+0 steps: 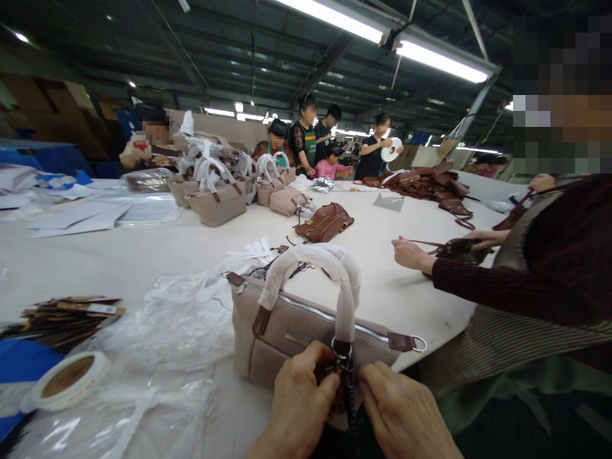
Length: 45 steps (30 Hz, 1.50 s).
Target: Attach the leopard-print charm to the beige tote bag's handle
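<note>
1. Left hand (303,395) and right hand (404,408) flank a dark braided strap (352,398); fingers bunched, grip unclear.
2. Just beyond the fingers: ribbed handbag (310,324), contents hidden.
3. Right of them: worktable edge (444,335).
4. Farther ahead: beige handbags (220,207).

A large, dim industrial hall stretches back beneath a dark, high ceiling (220,38) crossed by metal beams (179,44), with a long, bright fluorescent tube (335,18) running overhead, a second tube (442,62) in line with it, and smaller lights glowing in the distance. A broad white worktable (143,255) fills the middle of the room, its pale surface reaching well back from the viewer. Brown cardboard boxes (29,108) are stacked in shadow at the far left, behind blue containers (43,153), and a plain, pale partition (229,129) stands beyond the table.
</note>
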Tool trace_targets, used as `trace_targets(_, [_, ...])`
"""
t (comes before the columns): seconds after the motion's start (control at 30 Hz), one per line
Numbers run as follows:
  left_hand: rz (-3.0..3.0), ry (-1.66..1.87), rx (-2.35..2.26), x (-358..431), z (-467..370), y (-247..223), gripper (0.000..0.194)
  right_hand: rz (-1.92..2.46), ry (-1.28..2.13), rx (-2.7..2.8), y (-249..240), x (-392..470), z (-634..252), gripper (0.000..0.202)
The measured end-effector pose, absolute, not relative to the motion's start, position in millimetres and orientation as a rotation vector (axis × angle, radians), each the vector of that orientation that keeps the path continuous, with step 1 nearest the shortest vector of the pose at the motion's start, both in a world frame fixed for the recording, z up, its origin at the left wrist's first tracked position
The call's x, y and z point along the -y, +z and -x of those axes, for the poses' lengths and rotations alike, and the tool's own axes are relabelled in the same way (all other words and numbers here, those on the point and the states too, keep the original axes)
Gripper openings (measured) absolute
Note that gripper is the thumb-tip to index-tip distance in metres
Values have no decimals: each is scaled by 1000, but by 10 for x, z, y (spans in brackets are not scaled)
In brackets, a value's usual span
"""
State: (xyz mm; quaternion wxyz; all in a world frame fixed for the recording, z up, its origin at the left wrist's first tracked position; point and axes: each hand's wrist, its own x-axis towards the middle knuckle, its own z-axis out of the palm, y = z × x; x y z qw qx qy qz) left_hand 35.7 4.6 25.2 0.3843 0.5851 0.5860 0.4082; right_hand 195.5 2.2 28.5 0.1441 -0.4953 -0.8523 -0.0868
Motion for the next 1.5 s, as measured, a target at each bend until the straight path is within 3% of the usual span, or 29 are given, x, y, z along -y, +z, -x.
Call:
trace_targets(0.43, [-1618, 937, -1548, -51, -293, 409, 27, 1488, -107, 2455, 386, -15, -1866, 21])
trace_targets(0.8, [-1624, 1009, -1495, -39, -276, 315, 27, 1560, 57, 2413, 320, -19, -1882, 23])
trace_targets(1.5, [-1936, 768, -1677, 45, -323, 367, 23, 1680, 521, 2323, 440, 11, -1835, 22])
